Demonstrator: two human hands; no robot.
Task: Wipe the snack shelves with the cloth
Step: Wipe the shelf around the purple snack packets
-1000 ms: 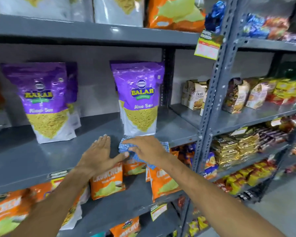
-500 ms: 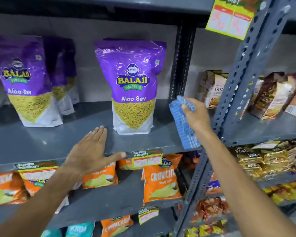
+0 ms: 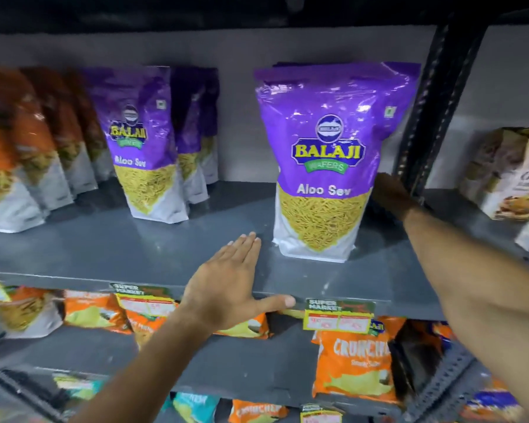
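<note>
Hands on the grey shelf [image 3: 104, 239], one flat at its front edge, one reaching to the back right corner.

We see the shelf as the largest thing here, with a wide bare strip running along its front edge and between the two purple groups. The near Aloo Sev bag [image 3: 327, 166] stands upright toward the right end, just beside the dark upright post [image 3: 434, 102]; a second row of purple bags [image 3: 147, 141] stands farther left and back, next to orange-brown bags [image 3: 22, 141] at the left end. Our left hand [image 3: 226, 285] lies released, palm down, fingers on the shelf and thumb along the front lip. Our right hand [image 3: 391, 193] reaches into the narrow gap behind the near bag; we cannot tell its grip, and the cloth is hidden from view.
</note>
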